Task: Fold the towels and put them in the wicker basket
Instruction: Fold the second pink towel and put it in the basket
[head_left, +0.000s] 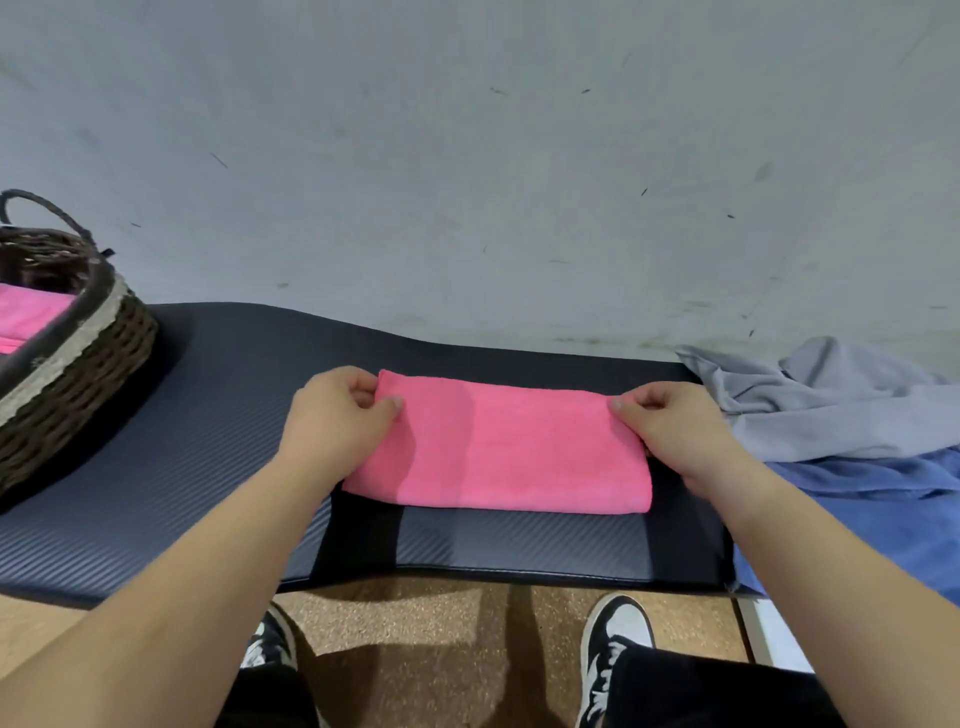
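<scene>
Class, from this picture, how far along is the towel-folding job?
Done: one pink towel lies in the wicker basket. In hand: left hand and right hand pinch a second, folded towel on the mat. Left: grey cloth and blue cloth, heaped at right.

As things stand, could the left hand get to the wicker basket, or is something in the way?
Probably yes. The left hand pinches the left end of the pink towel, and the wicker basket stands further left on the same dark mat, with only bare mat between them. Reach itself is a guess.

Towel (509, 447) on mat (208, 441); basket (78, 364) left, cloth heap (831, 400) right.
</scene>
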